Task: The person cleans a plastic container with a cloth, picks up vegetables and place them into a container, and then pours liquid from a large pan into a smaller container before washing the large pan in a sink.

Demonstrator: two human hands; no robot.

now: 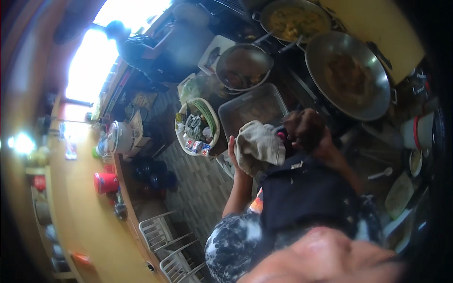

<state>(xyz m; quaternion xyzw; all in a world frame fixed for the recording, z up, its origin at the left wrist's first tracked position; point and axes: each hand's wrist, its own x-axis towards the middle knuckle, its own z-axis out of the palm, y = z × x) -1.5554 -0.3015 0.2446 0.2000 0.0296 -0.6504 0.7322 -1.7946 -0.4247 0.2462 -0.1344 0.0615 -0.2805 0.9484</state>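
A beige cloth is bunched in my left hand, whose fingers show along the cloth's left edge. Close beside it, a dark brown bundle that looks like cloth covers most of my right hand; the fingers are hidden. A small pink thing shows between the two bundles. Just beyond my hands lies a clear plastic tub with unclear contents. A large metal wok with brown food stands on the right, beside a pan of yellowish food. Left of them is a metal pot with dark contents.
An oval basket of green vegetables and packets stands left of the tub. White chairs flank a long wooden counter bearing a red container and a lidded pot. Another person is near the window.
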